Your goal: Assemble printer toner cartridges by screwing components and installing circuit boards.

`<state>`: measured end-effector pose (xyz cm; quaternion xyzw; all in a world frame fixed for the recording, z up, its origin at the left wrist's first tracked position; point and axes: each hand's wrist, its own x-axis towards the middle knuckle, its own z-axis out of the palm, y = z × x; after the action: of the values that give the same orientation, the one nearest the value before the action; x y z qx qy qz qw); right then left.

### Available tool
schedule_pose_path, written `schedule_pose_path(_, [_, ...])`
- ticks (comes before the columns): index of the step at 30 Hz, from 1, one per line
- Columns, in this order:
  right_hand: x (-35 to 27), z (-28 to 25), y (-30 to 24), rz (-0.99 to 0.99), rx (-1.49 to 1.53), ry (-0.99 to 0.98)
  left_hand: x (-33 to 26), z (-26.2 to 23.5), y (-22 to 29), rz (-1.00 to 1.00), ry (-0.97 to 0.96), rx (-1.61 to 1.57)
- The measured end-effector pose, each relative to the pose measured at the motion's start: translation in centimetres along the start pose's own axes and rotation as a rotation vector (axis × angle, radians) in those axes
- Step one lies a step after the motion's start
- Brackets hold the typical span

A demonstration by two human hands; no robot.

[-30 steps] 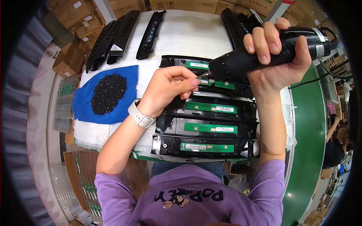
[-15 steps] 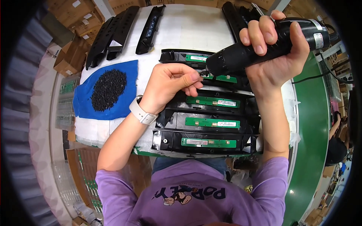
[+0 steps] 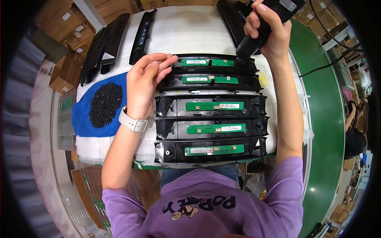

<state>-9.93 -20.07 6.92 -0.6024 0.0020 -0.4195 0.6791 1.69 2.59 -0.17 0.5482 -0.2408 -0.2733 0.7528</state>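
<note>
Several black plastic housings [image 3: 210, 107], each with a green circuit board [image 3: 209, 106] in it, lie stacked in a row on the white table [image 3: 186, 31]. My right hand [image 3: 266, 29] grips a black electric screwdriver [image 3: 254, 39] whose tip points down at the right end of the farthest housing [image 3: 214, 62]. My left hand [image 3: 147, 81] rests at the left end of the two far housings, fingers together, with small screws possibly pinched in it; I cannot tell. A pale watch sits on that wrist.
A pile of small black screws [image 3: 105, 104] lies on a blue cloth [image 3: 85, 119] at the left. More black housings [image 3: 104, 47] lie at the back left and back centre. A green conveyor belt [image 3: 325, 131] runs along the right. Cardboard boxes [image 3: 71, 39] stand behind.
My right hand has moved the screwdriver from the left part of the far housing over to its right end. My left hand has drawn back to the left, off the boards.
</note>
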Motion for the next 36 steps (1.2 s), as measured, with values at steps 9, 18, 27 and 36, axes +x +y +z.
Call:
schedule_pose_path(9, [0.3, -1.1, 1.0, -0.035, -0.036, 0.062, 0.0, 0.0, -0.1, -0.067, -0.084, 0.077])
schedule_pose_path(18, [-0.2, -0.6, 1.4, 0.0, -0.063, -0.086, -0.1, -0.1, -0.5, -0.13, -0.193, 0.099])
schedule_pose_path(27, [0.3, -1.6, 2.3, -0.045, -0.134, -0.161, -0.2, 0.7, -0.9, -0.098, -0.186, 0.051])
schedule_pose_path(36, [-0.2, -1.2, 1.7, -0.067, -0.089, -0.19, -0.6, 0.8, -0.8, -0.096, -0.174, 0.16])
